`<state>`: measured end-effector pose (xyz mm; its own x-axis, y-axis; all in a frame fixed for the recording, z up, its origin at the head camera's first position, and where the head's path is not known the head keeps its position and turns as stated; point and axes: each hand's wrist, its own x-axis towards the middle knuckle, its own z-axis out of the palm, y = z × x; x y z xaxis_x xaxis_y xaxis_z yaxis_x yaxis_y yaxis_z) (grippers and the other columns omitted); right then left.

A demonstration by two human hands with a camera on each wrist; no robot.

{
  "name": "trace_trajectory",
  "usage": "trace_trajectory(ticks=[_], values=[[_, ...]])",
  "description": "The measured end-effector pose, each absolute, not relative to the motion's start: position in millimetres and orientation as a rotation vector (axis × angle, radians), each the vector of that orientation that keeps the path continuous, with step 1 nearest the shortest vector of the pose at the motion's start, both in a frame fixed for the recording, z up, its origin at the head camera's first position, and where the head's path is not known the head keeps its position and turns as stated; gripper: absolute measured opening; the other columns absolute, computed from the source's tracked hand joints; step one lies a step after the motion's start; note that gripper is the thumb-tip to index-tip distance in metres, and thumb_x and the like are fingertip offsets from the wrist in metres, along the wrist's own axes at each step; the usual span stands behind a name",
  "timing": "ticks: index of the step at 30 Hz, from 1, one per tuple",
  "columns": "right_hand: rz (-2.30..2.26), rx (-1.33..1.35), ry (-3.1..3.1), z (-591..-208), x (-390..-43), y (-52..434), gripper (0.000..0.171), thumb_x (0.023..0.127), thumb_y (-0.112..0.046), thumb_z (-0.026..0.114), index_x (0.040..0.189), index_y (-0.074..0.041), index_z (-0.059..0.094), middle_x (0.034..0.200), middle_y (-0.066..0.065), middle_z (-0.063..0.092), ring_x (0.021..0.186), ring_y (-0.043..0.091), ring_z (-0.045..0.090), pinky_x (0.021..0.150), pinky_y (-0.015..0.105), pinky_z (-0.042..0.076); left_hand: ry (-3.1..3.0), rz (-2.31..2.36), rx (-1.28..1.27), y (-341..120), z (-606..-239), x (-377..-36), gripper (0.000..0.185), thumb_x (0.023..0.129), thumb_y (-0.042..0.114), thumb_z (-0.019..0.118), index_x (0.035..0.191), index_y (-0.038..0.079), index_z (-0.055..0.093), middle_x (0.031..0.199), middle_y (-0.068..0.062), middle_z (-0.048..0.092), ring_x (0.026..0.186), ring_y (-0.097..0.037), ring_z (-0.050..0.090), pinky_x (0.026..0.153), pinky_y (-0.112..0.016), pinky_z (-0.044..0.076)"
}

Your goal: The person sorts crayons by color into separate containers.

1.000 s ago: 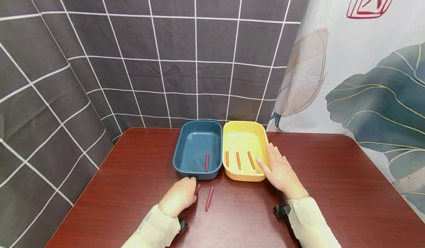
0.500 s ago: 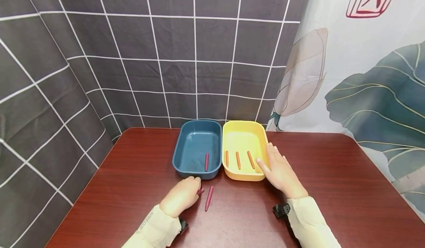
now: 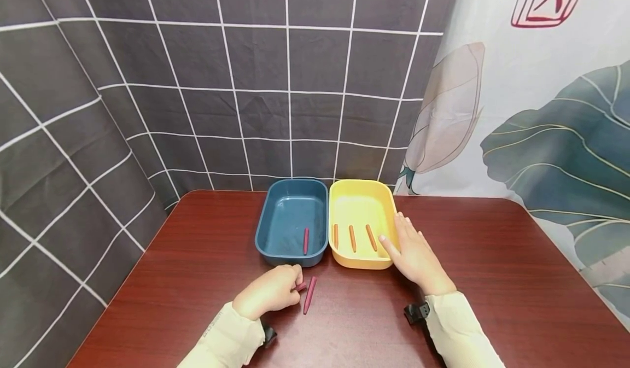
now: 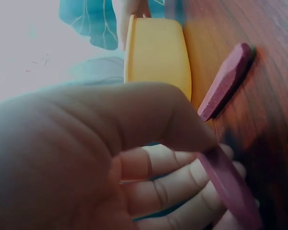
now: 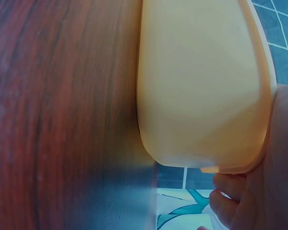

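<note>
My left hand pinches a dark red crayon between thumb and fingers, low over the table in front of the blue bin. Just right of it a second dark red crayon lies on the table. One more red crayon lies inside the blue bin. My right hand rests against the right side of the yellow bin, fingers fairly straight along the outside and thumb over the rim. Inside that bin are three orange crayons.
Both bins stand side by side at the back of the reddish-brown wooden table. Behind them hangs a dark grid-patterned curtain, with a leaf-printed white cloth to the right.
My left hand has shifted slightly right, and the crayon in its fingers has turned toward the sideways. My right hand stays at the yellow bin.
</note>
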<state>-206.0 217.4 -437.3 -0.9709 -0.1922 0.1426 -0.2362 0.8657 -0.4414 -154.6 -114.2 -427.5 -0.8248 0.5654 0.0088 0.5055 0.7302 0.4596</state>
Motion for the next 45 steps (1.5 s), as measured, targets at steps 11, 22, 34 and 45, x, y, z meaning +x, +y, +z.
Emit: trace_trajectory(ticks=[11,22,34,45], values=[[0.713,0.341,-2.940,-437.5,-206.3,216.6,0.080,0.107,-0.049,0.040,0.157,0.010,0.019,0.162,0.031,0.020,0.149,0.049,0.020,0.117,0.066,0.018,2.529,1.064,0.779,-120.7,-420.3,-165.7,0.014,0.083,-0.003,0.065,0.092,0.007,0.062,0.077,0.005,0.061,0.062,-0.004,0.057,0.065,-0.022,0.050],[0.715,0.345,-2.950,-431.5,-203.7,214.4,0.079,0.107,-0.048,0.042,0.157,0.010,0.020,0.162,0.031,0.020,0.149,0.049,0.020,0.117,0.067,0.018,2.143,1.507,0.654,-124.1,-410.8,-169.2,0.020,0.093,-0.003,0.057,0.110,-0.013,0.061,0.087,-0.006,0.067,0.079,-0.020,0.068,0.068,-0.025,0.058],[0.700,0.330,-2.965,-430.7,-202.9,216.4,0.081,0.107,-0.052,0.039,0.157,0.008,0.019,0.163,0.030,0.018,0.150,0.048,0.016,0.118,0.067,0.016,2.128,1.735,0.475,-129.0,-405.7,-176.1,0.025,0.097,0.000,0.061,0.116,-0.016,0.058,0.101,-0.033,0.067,0.089,-0.040,0.068,0.077,-0.032,0.061],[0.686,0.330,-2.955,-433.4,-203.5,215.2,0.079,0.107,-0.051,0.039,0.158,0.007,0.021,0.164,0.028,0.019,0.151,0.047,0.017,0.118,0.067,0.016,2.235,1.837,0.278,-134.5,-404.1,-192.5,0.032,0.098,0.001,0.060,0.123,-0.018,0.055,0.107,-0.033,0.067,0.090,-0.032,0.070,0.082,-0.039,0.061]])
